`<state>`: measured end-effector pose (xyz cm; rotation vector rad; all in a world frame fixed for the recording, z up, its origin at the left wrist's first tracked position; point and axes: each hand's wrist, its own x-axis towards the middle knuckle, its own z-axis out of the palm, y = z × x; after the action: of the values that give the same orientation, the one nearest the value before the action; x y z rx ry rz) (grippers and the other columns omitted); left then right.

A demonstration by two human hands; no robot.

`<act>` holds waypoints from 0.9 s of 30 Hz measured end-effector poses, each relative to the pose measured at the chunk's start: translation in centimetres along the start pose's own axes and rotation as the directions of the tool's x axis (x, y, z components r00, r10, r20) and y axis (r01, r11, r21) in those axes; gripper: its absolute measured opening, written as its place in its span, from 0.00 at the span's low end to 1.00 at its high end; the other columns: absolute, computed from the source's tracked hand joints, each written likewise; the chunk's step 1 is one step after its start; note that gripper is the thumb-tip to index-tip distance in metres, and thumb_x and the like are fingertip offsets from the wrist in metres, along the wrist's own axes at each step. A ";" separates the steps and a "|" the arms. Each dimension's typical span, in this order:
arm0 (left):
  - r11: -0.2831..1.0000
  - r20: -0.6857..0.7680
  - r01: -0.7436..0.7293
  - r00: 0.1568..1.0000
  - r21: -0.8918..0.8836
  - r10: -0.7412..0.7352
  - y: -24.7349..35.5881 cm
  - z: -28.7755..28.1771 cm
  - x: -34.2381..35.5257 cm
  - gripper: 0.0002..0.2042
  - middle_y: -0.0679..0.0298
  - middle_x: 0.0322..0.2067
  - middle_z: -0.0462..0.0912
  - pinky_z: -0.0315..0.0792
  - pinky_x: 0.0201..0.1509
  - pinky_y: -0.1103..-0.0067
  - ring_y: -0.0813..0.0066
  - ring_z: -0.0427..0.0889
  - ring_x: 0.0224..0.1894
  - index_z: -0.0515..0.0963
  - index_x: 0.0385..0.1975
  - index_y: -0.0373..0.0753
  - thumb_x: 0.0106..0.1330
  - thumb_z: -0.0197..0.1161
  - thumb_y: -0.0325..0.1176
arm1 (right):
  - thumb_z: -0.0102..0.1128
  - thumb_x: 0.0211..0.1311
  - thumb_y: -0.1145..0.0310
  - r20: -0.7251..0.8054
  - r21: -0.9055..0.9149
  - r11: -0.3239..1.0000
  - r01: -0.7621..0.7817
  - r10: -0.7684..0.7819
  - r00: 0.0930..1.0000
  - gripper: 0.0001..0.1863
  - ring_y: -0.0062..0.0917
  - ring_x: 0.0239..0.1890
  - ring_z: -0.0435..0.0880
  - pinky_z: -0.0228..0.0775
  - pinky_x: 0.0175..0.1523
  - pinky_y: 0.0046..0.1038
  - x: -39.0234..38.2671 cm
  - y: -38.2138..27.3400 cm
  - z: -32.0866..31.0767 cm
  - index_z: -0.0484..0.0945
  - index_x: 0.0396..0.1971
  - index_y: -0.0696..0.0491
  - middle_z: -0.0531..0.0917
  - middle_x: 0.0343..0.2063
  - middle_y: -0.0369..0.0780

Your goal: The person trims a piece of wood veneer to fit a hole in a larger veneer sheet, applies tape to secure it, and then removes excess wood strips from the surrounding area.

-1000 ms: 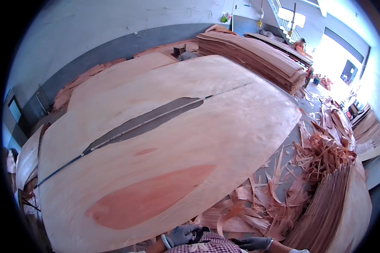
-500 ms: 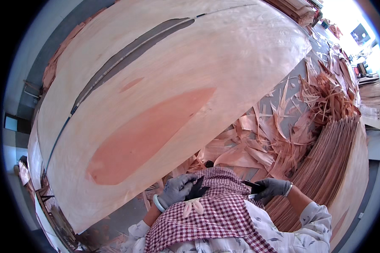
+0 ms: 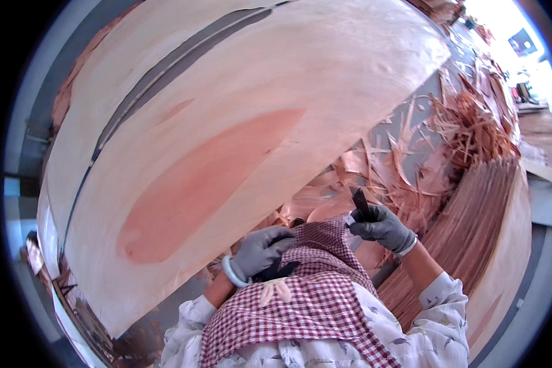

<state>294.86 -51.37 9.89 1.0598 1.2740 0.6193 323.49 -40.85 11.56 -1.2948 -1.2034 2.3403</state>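
1. Head view: wearer's R hand (image 3: 384, 228), grey glove, is closed round a dark flat tool (image 3: 362, 203), end pointing up & away from the body. Poss. a blade; edge n/c from here.
2. L hand (image 3: 257, 251), also gloved, is at the waist, fingers curled, by black material (image 3: 280, 270) at the checked apron (image 3: 313, 306). Can't tell if it grips any. Hands well apart.
3. Pale sheet (image 3: 325, 92), prob. veneer, lies flat ahead & to the L; neither hand on it. Has a reddish patch (image 3: 208, 190) nr the close edge & a long grey strip (image 3: 227, 35) farther off, w/ a thin rod (image 3: 72, 208) along it.
4. R side: layered stack (image 3: 454, 239) by the R forearm; torn scraps (image 3: 405, 178) on the floor betw. stack & sheet.
5. Step in hand, my read: tool handling at the waist, not sheet work.
6. Next move, if w/ the tool, calls for a firm R grip, its end kept clear of apron & L fingers; any sheet work needs a reach fwd over the near edge.
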 end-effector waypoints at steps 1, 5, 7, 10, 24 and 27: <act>0.996 0.011 0.050 0.999 -0.071 -0.049 0.4 0.2 0.1 0.11 0.66 0.32 0.78 0.69 0.42 0.83 0.80 0.75 0.36 0.76 0.41 0.33 0.62 0.58 0.31 | 0.66 0.53 0.73 0.018 -0.018 0.999 0.027 -0.027 0.999 0.12 0.10 0.31 0.72 0.65 0.36 0.14 0.9 -0.3 1.6 0.78 0.38 0.56 0.77 0.29 0.27; 0.952 -0.154 -0.104 0.986 -0.288 0.061 -0.5 0.9 -1.0 0.10 0.69 0.30 0.76 0.69 0.39 0.84 0.83 0.73 0.35 0.76 0.39 0.34 0.61 0.61 0.31 | 0.63 0.55 0.72 0.205 -0.281 0.957 0.071 -0.012 0.979 0.15 0.12 0.36 0.72 0.67 0.44 0.18 4.4 0.3 6.2 0.76 0.42 0.60 0.78 0.33 0.30; 0.955 -0.177 -0.105 0.983 -0.277 0.057 0.2 0.7 -1.7 0.09 0.69 0.30 0.76 0.68 0.38 0.85 0.85 0.72 0.34 0.76 0.37 0.34 0.60 0.62 0.30 | 0.63 0.55 0.73 0.265 -0.211 0.970 0.121 -0.063 0.962 0.13 0.13 0.36 0.72 0.67 0.43 0.19 5.0 -0.4 8.9 0.76 0.41 0.60 0.78 0.33 0.30; 0.939 -0.334 -0.172 0.940 -0.296 0.067 -3.8 1.3 -3.0 0.07 0.71 0.27 0.76 0.68 0.34 0.86 0.86 0.72 0.31 0.76 0.34 0.35 0.60 0.62 0.30 | 0.64 0.54 0.72 0.262 -0.154 0.985 0.084 -0.041 0.964 0.13 0.14 0.36 0.72 0.67 0.42 0.20 6.0 0.7 11.2 0.75 0.38 0.60 0.77 0.32 0.31; 0.953 -0.735 -0.171 0.674 -0.252 -0.073 -11.8 -10.8 -24.3 0.05 0.74 0.23 0.74 0.66 0.30 0.87 0.89 0.70 0.28 0.75 0.31 0.34 0.61 0.61 0.28 | 0.64 0.50 0.71 0.691 -0.568 0.565 0.599 -0.067 0.719 0.12 0.26 0.32 0.79 0.70 0.38 0.27 10.8 3.8 32.7 0.76 0.35 0.57 0.79 0.26 0.42; 0.955 -0.783 -0.170 0.615 -0.241 -0.088 -15.7 -15.4 -30.0 0.06 0.72 0.22 0.73 0.67 0.31 0.85 0.87 0.70 0.27 0.75 0.30 0.35 0.61 0.61 0.30 | 0.59 0.55 0.69 0.690 -0.526 0.680 0.511 -0.010 0.724 0.11 0.21 0.27 0.78 0.70 0.34 0.25 12.6 6.3 40.0 0.75 0.37 0.59 0.79 0.24 0.41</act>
<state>270.46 -79.43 10.33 0.5407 1.8406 1.3787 285.97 -60.56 10.39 -0.2707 -2.4794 2.1955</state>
